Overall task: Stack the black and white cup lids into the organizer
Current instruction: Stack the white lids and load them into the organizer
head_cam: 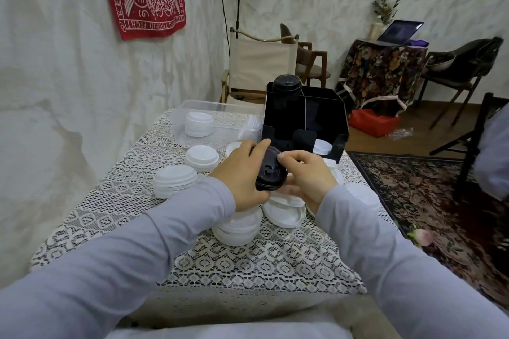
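Black lids (271, 172) between the fingers (293, 157)

**Lids counted around the grip**

Two hands, the left hand (242, 176) and the right hand (305, 176), grip one held black stack (271, 173); its lids sit too close together to count. Beyond the grip stands one organizer (278, 124) with one far black stack (286, 88) in it. Left of the grip sit two white stacks: the inner white stack (202, 158) and the outer white stack (175, 180). Just below the grip are two more: the lower-left white stack (239, 228) and the lower-right white stack (285, 213). Beyond and to the left, one clear tub (220, 107) holds one tub white stack (198, 124). Further white lids are partly hidden under the hands and cannot be counted.
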Tool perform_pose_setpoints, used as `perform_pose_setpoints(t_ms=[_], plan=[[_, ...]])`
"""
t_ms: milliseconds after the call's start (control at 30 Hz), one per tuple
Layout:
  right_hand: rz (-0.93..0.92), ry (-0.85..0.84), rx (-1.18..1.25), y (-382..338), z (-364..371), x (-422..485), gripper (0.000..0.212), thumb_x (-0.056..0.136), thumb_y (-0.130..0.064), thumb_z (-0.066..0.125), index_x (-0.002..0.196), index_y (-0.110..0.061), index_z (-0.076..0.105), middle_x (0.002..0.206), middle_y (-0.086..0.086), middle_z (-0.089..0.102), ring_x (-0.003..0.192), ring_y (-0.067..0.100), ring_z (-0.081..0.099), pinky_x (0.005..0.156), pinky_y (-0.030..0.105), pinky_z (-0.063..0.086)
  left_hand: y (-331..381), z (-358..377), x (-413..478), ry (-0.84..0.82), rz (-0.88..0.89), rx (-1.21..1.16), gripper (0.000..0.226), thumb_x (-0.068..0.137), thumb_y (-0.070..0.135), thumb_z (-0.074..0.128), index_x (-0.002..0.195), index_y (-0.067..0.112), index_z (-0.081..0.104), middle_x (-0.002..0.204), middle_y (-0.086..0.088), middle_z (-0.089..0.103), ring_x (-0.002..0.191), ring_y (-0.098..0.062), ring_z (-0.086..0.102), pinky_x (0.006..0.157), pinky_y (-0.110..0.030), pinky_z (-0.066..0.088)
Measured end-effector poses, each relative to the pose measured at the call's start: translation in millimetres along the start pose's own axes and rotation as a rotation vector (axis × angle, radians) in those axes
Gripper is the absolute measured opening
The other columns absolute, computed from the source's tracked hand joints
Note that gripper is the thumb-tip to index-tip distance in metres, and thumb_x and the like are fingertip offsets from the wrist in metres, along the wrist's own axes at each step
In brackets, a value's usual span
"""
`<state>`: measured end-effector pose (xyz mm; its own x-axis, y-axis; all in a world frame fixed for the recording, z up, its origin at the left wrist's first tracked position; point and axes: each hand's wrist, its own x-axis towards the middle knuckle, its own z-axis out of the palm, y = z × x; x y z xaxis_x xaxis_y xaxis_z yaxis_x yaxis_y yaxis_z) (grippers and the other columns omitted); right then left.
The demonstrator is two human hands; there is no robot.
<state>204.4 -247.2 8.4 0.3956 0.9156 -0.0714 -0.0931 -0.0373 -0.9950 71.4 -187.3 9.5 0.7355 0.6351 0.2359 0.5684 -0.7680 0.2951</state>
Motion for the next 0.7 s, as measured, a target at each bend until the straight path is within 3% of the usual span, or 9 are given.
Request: perform_pose_setpoints(t_ms=[200, 267, 333, 433, 533, 567, 700], plan=[[-0.053, 0.02, 0.012, -5.1, -2.4, -0.4, 0.003, 0.09, -0.011, 0.062, 0.093, -0.009, 0.061, 0.083, 0.013, 0.065, 0.069, 0.022, 0.065, 0.058, 0.034, 0.057, 3.8, 2.6, 1.1, -0.043, 0.058, 0.165, 0.1, 0.081, 0.041, 0.062, 0.149, 0.01, -0.004, 0.148, -0.01, 0.012, 0.131, -0.03, 0.026, 0.108, -0.039, 0.03], [-0.061, 0.02, -0.062, -5.3, -6.4, 1.9, 0.006, 0.09, -0.013, 0.062, 0.096, -0.011, 0.062, 0.09, 0.016, 0.066, 0.072, 0.022, 0.065, 0.064, 0.037, 0.059, 4.5, 2.6, 2.4, -0.033, 0.067, 0.187, 0.1, 0.082, 0.042, 0.062, 0.149, 0.009, -0.005, 0.147, -0.01, 0.014, 0.13, -0.03, 0.026, 0.107, -0.037, 0.03], [-0.154, 0.012, -0.246, -5.5, -14.4, 4.7, 0.013, 0.09, -0.014, 0.061, 0.103, -0.014, 0.061, 0.099, 0.01, 0.065, 0.083, 0.021, 0.064, 0.074, 0.036, 0.058, 4.8, 1.1, 4.9, -0.021, 0.069, 0.202, 0.101, 0.083, 0.043, 0.062, 0.149, 0.009, -0.006, 0.147, -0.01, 0.015, 0.129, -0.029, 0.027, 0.106, -0.035, 0.03], [-0.434, -0.095, -0.599, -7.9, -33.6, 5.8, 0.035, 0.088, -0.016, 0.064, 0.119, -0.029, 0.055, 0.118, -0.01, 0.054, 0.107, 0.002, 0.053, 0.086, 0.015, 0.045, 3.8, -3.7, 12.8, -0.019, 0.055, 0.156, 0.1, 0.083, 0.043, 0.063, 0.149, 0.01, -0.005, 0.148, -0.009, 0.016, 0.129, -0.028, 0.027, 0.106, -0.034, 0.03], [-0.584, -0.237, -0.847, -10.6, -46.6, 7.1, 0.055, 0.081, -0.016, 0.07, 0.127, -0.035, 0.047, 0.132, -0.014, 0.04, 0.119, -0.01, 0.037, 0.094, 0.005, 0.031, 7.6, -9.1, 24.8, -0.027, 0.068, 0.104, 0.1, 0.083, 0.042, 0.064, 0.149, 0.009, -0.004, 0.149, -0.007, 0.016, 0.134, -0.025, 0.024, 0.108, -0.03, 0.026], [-0.635, -0.23, -0.962, -10.8, -49.3, 9.6, 0.06, 0.08, -0.018, 0.072, 0.131, -0.032, 0.045, 0.137, -0.012, 0.037, 0.124, -0.006, 0.035, 0.098, 0.005, 0.028, 10.3, -10.0, 29.9, -0.035, 0.077, 0.095, 0.101, 0.083, 0.042, 0.064, 0.149, 0.008, -0.004, 0.149, -0.008, 0.017, 0.135, -0.024, 0.023, 0.109, -0.029, 0.025], [-0.762, -0.134, -1.244, -18.8, -57.8, 22.6, 0.072, 0.079, -0.025, 0.073, 0.141, -0.03, 0.038, 0.151, -0.004, 0.028, 0.135, 0.016, 0.032, 0.106, 0.034, 0.036, 22.4, -13.0, 57.5, -0.078, 0.086, 0.079, 0.105, 0.078, 0.037, 0.07, 0.149, 0.007, -0.002, 0.148, -0.008, 0.022, 0.135, -0.022, 0.029, 0.11, -0.03, 0.029]])
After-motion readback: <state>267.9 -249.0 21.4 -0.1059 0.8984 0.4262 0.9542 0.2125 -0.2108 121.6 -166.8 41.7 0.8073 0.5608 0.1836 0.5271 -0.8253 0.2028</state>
